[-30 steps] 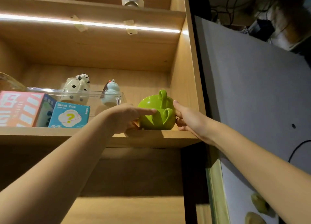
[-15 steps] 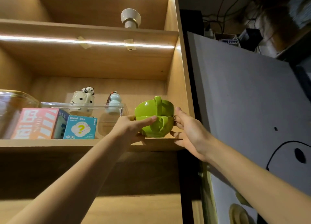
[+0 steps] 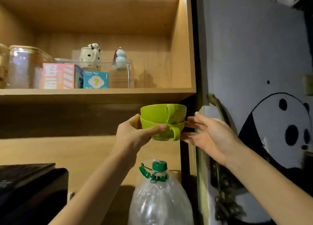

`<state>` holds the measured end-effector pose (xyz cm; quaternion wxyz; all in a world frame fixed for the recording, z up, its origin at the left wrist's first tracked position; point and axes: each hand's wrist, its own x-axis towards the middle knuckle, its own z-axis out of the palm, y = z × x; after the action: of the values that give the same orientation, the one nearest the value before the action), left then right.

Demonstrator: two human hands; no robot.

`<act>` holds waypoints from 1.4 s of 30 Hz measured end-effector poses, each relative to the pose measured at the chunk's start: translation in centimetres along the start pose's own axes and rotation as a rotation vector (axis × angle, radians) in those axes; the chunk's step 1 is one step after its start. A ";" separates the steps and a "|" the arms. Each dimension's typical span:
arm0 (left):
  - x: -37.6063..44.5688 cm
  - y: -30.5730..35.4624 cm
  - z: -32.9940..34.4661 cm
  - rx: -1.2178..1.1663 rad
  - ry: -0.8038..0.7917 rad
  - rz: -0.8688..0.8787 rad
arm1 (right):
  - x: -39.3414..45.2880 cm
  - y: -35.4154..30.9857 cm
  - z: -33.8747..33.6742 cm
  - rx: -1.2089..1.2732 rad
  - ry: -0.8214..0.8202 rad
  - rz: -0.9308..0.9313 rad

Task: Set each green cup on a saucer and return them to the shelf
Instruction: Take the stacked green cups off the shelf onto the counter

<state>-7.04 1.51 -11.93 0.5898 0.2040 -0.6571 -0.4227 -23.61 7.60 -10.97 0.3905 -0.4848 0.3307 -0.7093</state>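
- The two nested green cups are in the air, below the shelf edge, above a plastic bottle.
- Left hand is closed around the lower cup; right hand is spread open and only touches the side.
- The upper cup sits loose, so a tilt could make it slip out and fall.

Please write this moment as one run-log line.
object: two stacked glossy green cups | left hand: gripping | right hand: open, steadying | location: below wooden shelf
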 end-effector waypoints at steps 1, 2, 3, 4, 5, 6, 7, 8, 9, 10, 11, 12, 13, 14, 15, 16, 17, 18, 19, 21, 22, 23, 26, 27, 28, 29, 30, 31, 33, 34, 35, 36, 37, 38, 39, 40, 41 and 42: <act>-1.3 -1.0 0.0 0.015 0.003 -0.002 | -0.7 1.0 -0.6 0.011 0.008 0.024; -2.5 -2.0 0.0 0.019 -0.003 -0.012 | -1.4 2.1 -1.2 0.014 0.014 0.051; -3.6 -3.0 -0.1 0.006 -0.013 -0.020 | -2.0 3.2 -1.8 0.009 0.022 0.075; -4.8 -4.1 -0.2 -0.009 -0.023 -0.025 | -2.8 4.3 -2.3 0.001 0.030 0.097; -6.3 -5.1 -0.4 -0.008 -0.023 -0.040 | -3.7 5.5 -2.8 -0.001 0.038 0.120; -7.4 -6.0 -0.6 0.014 -0.014 -0.047 | -4.5 6.5 -3.2 0.001 0.032 0.135; -8.6 -7.0 -0.6 0.045 -0.002 -0.046 | -5.2 7.6 -3.6 0.004 0.025 0.151; -9.9 -8.4 -0.8 0.083 0.018 -0.050 | -6.1 8.9 -3.8 0.009 0.028 0.174; -11.3 -9.5 -0.9 0.106 0.031 -0.049 | -6.9 10.2 -4.1 0.013 0.041 0.197; -12.7 -10.7 -1.0 0.105 0.042 -0.059 | -7.7 11.5 -4.3 0.012 0.062 0.223; -13.9 -11.9 -1.2 0.104 0.048 -0.076 | -8.5 12.7 -4.6 0.012 0.085 0.249; -15.2 -12.9 -1.2 0.111 0.051 -0.091 | -9.4 13.8 -4.9 0.012 0.102 0.272; -16.4 -14.0 -1.3 0.122 0.051 -0.110 | -10.2 15.0 -5.2 0.011 0.110 0.296; -17.6 -15.1 -1.5 0.122 0.049 -0.132 | -11.0 16.2 -5.6 0.009 0.113 0.321; -18.6 -16.1 -1.7 0.111 0.051 -0.157 | -11.7 17.4 -5.9 0.003 0.116 0.343; -19.7 -17.3 -2.0 0.101 0.054 -0.190 | -12.5 18.5 -6.3 -0.008 0.125 0.367; -20.7 -18.3 -2.1 0.092 0.051 -0.223 | -13.3 19.7 -6.6 -0.024 0.136 0.393; -21.8 -19.5 -2.3 0.078 0.047 -0.255 | -14.1 20.8 -6.9 -0.042 0.147 0.421; -22.9 -20.6 -2.5 0.066 0.047 -0.285 | -15.0 21.9 -7.2 -0.055 0.157 0.448; -25.0 -22.7 -2.7 0.067 0.068 -0.347 | -16.5 24.0 -7.7 -0.068 0.178 0.499; -26.0 -23.8 -2.9 0.067 0.080 -0.381 | -17.2 25.1 -7.9 -0.079 0.189 0.525; -27.1 -24.8 -3.1 0.067 0.091 -0.413 | -17.9 26.1 -8.1 -0.090 0.200 0.553; -30.0 -27.6 -3.5 0.113 0.113 -0.501 | -19.7 29.3 -8.6 -0.111 0.253 0.656; -30.8 -28.3 -3.5 0.139 0.116 -0.519 | -20.2 30.3 -8.8 -0.119 0.274 0.690; -31.5 -29.0 -3.5 0.160 0.118 -0.536 | -20.6 31.2 -9.0 -0.124 0.295 0.722; -32.1 -29.6 -3.5 0.168 0.124 -0.553 | -20.9 32.0 -9.2 -0.126 0.312 0.749; -32.8 -30.2 -3.3 0.160 0.135 -0.573 | -21.1 32.9 -9.4 -0.128 0.326 0.771; -33.4 -30.7 -3.1 0.152 0.153 -0.595 | -21.3 33.6 -9.7 -0.132 0.337 0.788; -34.5 -31.7 -2.6 0.149 0.188 -0.633 | -21.6 34.9 -10.2 -0.151 0.344 0.812; -35.0 -32.2 -2.3 0.148 0.202 -0.650 | -21.7 35.4 -10.4 -0.163 0.345 0.824; -35.5 -32.7 -2.1 0.146 0.212 -0.667 | -21.7 35.9 -10.6 -0.174 0.349 0.838; -35.7 -33.0 -1.9 0.148 0.220 -0.678 | -21.8 36.3 -10.9 -0.180 0.357 0.853; -36.0 -33.3 -1.8 0.154 0.229 -0.686 | -21.8 36.6 -11.1 -0.181 0.364 0.868; -36.1 -33.6 -1.7 0.159 0.234 -0.690 | -21.8 37.0 -11.3 -0.182 0.369 0.883; -36.2 -33.8 -1.6 0.158 0.236 -0.697 | -21.8 37.3 -11.5 -0.186 0.375 0.899; -36.3 -34.1 -1.5 0.155 0.236 -0.707 | -21.8 37.7 -11.7 -0.194 0.383 0.915; -36.4 -34.3 -1.4 0.150 0.235 -0.720 | -21.9 38.0 -11.9 -0.199 0.388 0.931; -36.5 -34.6 -1.4 0.146 0.234 -0.734 | -22.0 38.4 -12.1 -0.200 0.390 0.945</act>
<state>-5.66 9.70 -61.60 0.4542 0.5138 -0.4971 -0.5317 -21.18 9.62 -56.70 0.5511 -0.1765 0.6461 -0.4977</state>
